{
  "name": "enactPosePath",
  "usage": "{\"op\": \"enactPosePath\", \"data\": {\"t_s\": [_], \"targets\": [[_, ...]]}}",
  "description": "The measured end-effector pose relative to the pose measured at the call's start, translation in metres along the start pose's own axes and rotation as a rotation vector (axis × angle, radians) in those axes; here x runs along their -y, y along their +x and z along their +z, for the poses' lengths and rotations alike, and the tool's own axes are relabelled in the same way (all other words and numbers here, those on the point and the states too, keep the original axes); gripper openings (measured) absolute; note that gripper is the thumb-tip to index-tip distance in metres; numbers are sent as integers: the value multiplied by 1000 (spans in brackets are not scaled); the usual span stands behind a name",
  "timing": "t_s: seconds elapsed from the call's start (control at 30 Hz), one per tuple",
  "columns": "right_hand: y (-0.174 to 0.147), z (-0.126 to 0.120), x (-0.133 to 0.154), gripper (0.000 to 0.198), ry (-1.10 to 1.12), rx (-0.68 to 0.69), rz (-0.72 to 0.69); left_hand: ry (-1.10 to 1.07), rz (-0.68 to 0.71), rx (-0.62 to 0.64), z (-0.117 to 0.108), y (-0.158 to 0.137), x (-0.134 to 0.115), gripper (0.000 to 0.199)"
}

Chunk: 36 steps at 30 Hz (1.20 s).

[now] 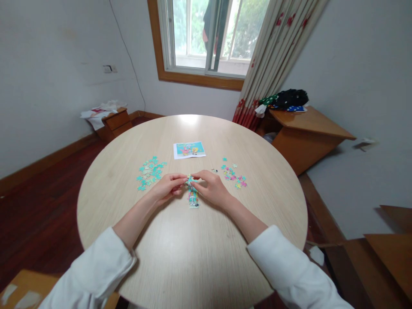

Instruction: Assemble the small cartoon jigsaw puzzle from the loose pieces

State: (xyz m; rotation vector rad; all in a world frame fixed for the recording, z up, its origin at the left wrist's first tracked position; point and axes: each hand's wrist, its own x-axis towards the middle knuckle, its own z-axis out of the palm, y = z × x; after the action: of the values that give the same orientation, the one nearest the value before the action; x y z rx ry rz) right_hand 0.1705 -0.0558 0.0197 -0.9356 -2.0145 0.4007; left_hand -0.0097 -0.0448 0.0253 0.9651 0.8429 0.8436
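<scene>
My left hand (170, 186) and my right hand (210, 189) meet over the middle of the table. Their fingers are pinched around some small jigsaw pieces (190, 182), partly covered by the fingertips. Just below them lies a narrow joined strip of jigsaw puzzle (193, 201) in teal, white and pink. Whether the pinched pieces are joined to that strip I cannot tell. A printed picture sheet (189, 149) with cartoon figures lies flat beyond my hands.
Loose teal and pale jigsaw pieces (149, 171) are spread to the left on the round table (193, 257). Teal, pink and yellow pieces (234, 174) lie to the right. A few tiny pieces (215, 170) sit near my right hand. Beyond stands a wooden cabinet (309, 128).
</scene>
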Motion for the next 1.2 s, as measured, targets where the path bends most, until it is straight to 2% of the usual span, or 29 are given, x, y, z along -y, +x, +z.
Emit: {"op": "enactPosePath", "data": {"t_s": [0.27, 0.77, 0.93, 1.07, 1.2], "targets": [[0, 0, 0, 15, -3, 15, 16, 2, -6, -45, 1, -1, -1, 25], [0, 1, -2, 16, 5, 17, 11, -8, -7, -50, 2, -1, -1, 23], [0, 0, -3, 16, -5, 16, -2, -126, -30, -57, 1, 0, -1, 10], [0, 1, -6, 16, -46, -8, 3, -262, -49, -117, 4, -3, -8, 15], [-1, 1, -11, 16, -67, -33, 9, -357, -87, -69, 7, -5, -13, 18]]}}
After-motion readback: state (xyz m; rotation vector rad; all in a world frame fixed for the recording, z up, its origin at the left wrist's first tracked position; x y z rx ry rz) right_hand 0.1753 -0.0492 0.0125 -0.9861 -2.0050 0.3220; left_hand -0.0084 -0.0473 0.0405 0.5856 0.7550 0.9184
